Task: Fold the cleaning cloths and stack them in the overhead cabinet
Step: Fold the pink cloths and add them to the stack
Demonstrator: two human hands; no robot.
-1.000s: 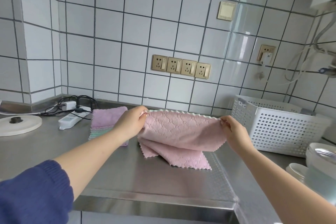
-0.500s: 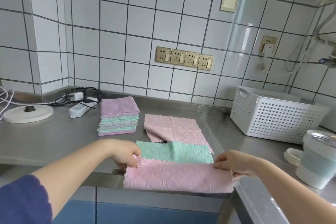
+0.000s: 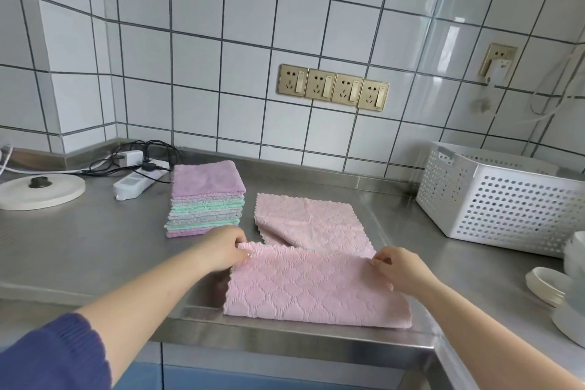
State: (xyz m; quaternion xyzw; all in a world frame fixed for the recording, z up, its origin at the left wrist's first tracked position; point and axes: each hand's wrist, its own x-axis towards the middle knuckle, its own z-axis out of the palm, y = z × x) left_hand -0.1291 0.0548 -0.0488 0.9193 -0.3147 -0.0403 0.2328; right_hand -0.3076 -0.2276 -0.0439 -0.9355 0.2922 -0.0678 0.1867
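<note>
A pink quilted cloth (image 3: 313, 290) lies folded in half at the front edge of the steel counter (image 3: 95, 247). My left hand (image 3: 223, 247) pinches its far left corner. My right hand (image 3: 399, 267) pinches the far right corner. Behind it a second pink cloth (image 3: 308, 220) lies flat with one corner turned up. To the left stands a stack of folded cloths (image 3: 205, 199), purple on top with green and grey layers below. The overhead cabinet is out of view.
A white perforated basket (image 3: 503, 199) stands at the back right. White bowls and small plates (image 3: 560, 288) sit at the right edge. A white power strip (image 3: 133, 184) with cables and a round white lid (image 3: 38, 190) lie at the back left.
I pulled the pink cloth from mid-air down to the counter's front edge, then folded its near edge over to the far edge. The green side that showed is now covered.
</note>
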